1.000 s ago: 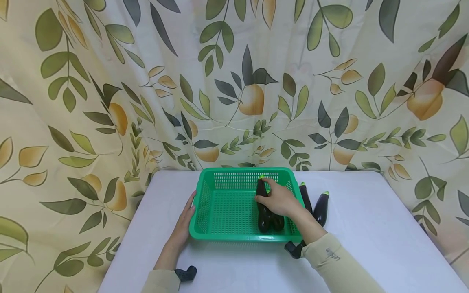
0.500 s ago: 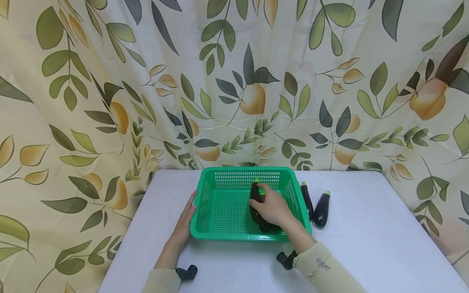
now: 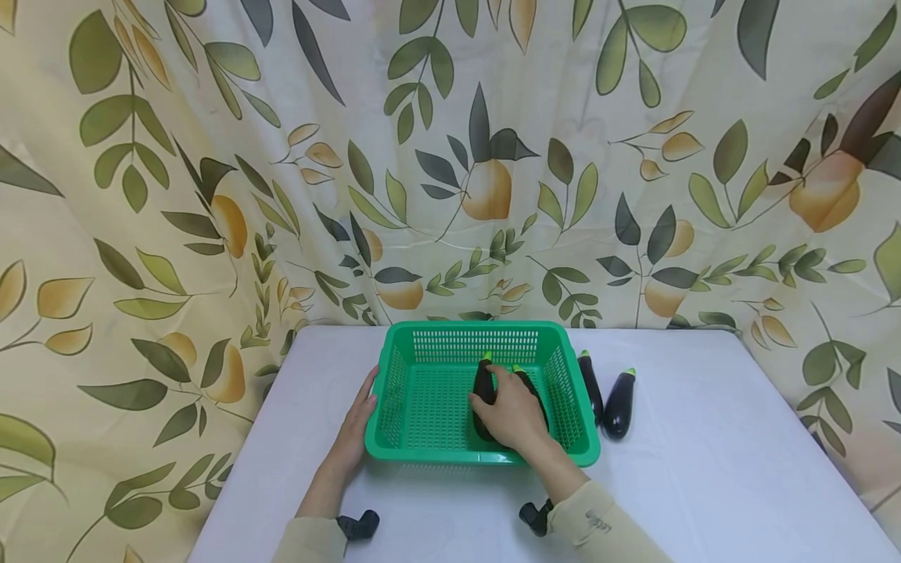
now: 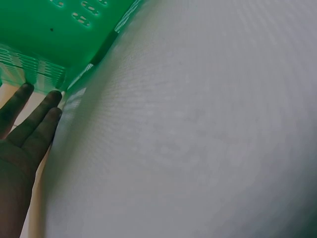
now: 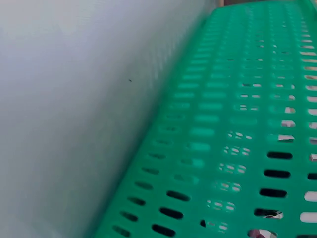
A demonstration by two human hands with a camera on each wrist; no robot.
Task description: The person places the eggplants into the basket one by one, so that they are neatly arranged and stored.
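A green plastic basket (image 3: pixel 450 456) with perforated walls stands on the table. Inside it, my right hand (image 3: pixel 517 410) grips a dark purple eggplant (image 3: pixel 482 383) with a green stem end, thumb on its near left side. Another eggplant (image 3: pixel 529 383) lies to the right, partly hidden behind that hand. My left hand (image 3: pixel 349 434) rests against the basket's left outer side. In the left wrist view, the extended fingers (image 4: pixel 42 131) of that hand reach to the basket wall. The right wrist view shows only the basket's slotted side (image 5: pixel 223 119) and the white cloth; the right hand is out of sight there.
Two more eggplants lie outside the basket at its right, a slim one (image 3: pixel 591 387) close to the wall and a thicker one (image 3: pixel 619 407) beyond it. A white cloth (image 3: pixel 718 453) covers the table. Behind hangs a leaf-and-fruit patterned curtain (image 3: pixel 450 258).
My right hand has shifted left inside the basket with the eggplant, leaving a gap between it and the second one. The left hand stays at the basket's side.
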